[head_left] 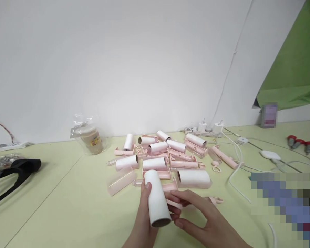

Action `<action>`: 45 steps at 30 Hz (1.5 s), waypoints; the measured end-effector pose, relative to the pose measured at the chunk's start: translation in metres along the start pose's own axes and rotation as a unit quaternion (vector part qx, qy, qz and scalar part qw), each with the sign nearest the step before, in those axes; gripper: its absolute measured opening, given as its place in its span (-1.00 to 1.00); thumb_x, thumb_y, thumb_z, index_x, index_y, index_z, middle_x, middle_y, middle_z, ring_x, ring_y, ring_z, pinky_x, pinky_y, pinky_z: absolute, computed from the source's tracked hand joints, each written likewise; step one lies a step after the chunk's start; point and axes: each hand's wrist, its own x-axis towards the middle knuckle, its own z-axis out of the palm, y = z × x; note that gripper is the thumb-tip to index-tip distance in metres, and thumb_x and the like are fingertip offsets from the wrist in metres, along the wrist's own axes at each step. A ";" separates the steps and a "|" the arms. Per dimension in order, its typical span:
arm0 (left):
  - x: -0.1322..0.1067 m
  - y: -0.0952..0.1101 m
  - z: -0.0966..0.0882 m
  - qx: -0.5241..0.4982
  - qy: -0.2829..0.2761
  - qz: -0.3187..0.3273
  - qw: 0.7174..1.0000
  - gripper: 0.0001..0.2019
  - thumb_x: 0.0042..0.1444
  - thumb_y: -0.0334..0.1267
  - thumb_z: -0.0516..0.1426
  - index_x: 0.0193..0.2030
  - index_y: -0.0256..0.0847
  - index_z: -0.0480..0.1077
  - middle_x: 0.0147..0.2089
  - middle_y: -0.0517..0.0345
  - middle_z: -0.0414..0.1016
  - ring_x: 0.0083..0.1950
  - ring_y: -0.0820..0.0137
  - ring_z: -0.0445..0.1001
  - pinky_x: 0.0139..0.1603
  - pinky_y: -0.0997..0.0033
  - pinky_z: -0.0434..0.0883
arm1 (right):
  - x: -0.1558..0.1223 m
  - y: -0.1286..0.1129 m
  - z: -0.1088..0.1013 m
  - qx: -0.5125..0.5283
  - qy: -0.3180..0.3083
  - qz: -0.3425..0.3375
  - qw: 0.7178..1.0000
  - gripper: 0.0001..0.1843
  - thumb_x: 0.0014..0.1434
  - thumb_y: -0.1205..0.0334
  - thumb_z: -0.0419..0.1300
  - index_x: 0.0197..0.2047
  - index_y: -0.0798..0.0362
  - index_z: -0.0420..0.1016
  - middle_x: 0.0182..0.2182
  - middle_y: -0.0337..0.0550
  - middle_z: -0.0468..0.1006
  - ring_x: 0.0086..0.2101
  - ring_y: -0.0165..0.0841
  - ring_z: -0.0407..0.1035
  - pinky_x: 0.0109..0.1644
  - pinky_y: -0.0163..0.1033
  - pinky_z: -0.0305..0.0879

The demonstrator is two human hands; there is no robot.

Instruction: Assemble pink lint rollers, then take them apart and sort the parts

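My left hand [144,210] is closed around a white lint roller refill roll [157,199], tilted so its open brown cardboard end faces me. A pale pink plastic strip [174,204] shows between the hands, behind the roll, by the left fingertips. Close on the right is my right hand [201,213], thumb and index finger apart and curved; whether its other fingers touch the strip is hidden. Just beyond lie several more white rolls [194,178], pink lint roller holders [183,164] and a translucent pink cover [122,181].
A bagged drink cup [94,141] stands back left, with a black strap-like object [18,172] at the left edge. Chargers sit in a power strip [203,132] by the wall. White cables [239,191] and red-handled items [301,143] are at right.
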 end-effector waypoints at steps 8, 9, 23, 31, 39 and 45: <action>0.001 -0.005 -0.001 0.038 -0.058 -0.026 0.997 -0.50 0.03 0.10 -0.08 -0.53 -0.34 0.37 -0.69 0.10 0.35 -0.64 0.44 0.30 -0.59 0.48 0.23 | -0.003 0.001 0.005 0.074 0.037 -0.010 0.997 -0.62 0.13 0.23 0.06 0.05 -0.13 0.18 -0.33 -0.25 0.53 -0.33 -0.39 0.43 -0.27 -0.36 0.40; 0.001 -0.005 -0.001 0.037 -0.047 -0.028 0.998 -0.51 0.03 0.10 -0.07 -0.48 -0.34 0.37 -0.70 0.12 0.34 -0.65 0.43 0.30 -0.60 0.48 0.24 | -0.002 0.001 0.004 0.067 0.042 -0.013 0.997 -0.68 0.14 0.24 0.04 0.00 -0.12 0.24 -0.37 -0.26 0.53 -0.34 -0.40 0.43 -0.28 -0.37 0.40; -0.002 -0.021 -0.005 -0.062 -0.014 -0.130 0.990 -0.46 -0.04 0.13 0.03 -0.23 -0.40 0.38 -0.40 -0.03 0.46 -0.39 0.28 0.44 -0.32 0.37 0.31 | -0.010 -0.003 0.020 -0.061 0.159 -0.211 0.962 -0.62 -0.02 0.52 0.07 -0.10 0.06 0.29 -0.39 -0.13 0.45 -0.40 -0.42 0.38 -0.39 -0.42 0.38; 0.002 -0.029 -0.007 -0.099 0.026 -0.150 0.983 -0.56 -0.03 0.05 0.07 -0.27 -0.37 0.35 -0.44 0.05 0.43 -0.44 0.39 0.42 -0.36 0.45 0.32 | -0.011 -0.002 0.019 -0.174 0.143 -0.250 0.942 -0.69 0.05 0.35 0.12 -0.09 0.03 0.33 -0.45 -0.16 0.48 -0.47 -0.41 0.38 -0.45 -0.37 0.34; 0.002 -0.030 -0.009 -0.084 0.011 -0.170 0.982 -0.45 -0.06 0.19 0.01 -0.25 -0.34 0.36 -0.46 0.06 0.44 -0.50 0.43 0.40 -0.52 0.52 0.27 | -0.005 -0.011 0.008 -0.265 0.132 -0.307 0.904 -0.77 0.04 0.37 0.10 -0.20 -0.02 0.41 -0.52 -0.23 0.52 -0.54 -0.44 0.40 -0.43 -0.38 0.36; 0.000 -0.030 -0.002 -0.142 0.009 -0.202 0.969 -0.41 -0.05 0.18 0.00 -0.28 -0.45 0.38 -0.51 0.06 0.39 -0.49 0.49 0.37 -0.48 0.61 0.26 | -0.007 -0.007 0.012 -0.199 0.138 -0.293 0.925 -0.78 0.05 0.35 0.15 -0.18 -0.01 0.38 -0.50 -0.21 0.49 -0.48 -0.41 0.43 -0.35 -0.37 0.41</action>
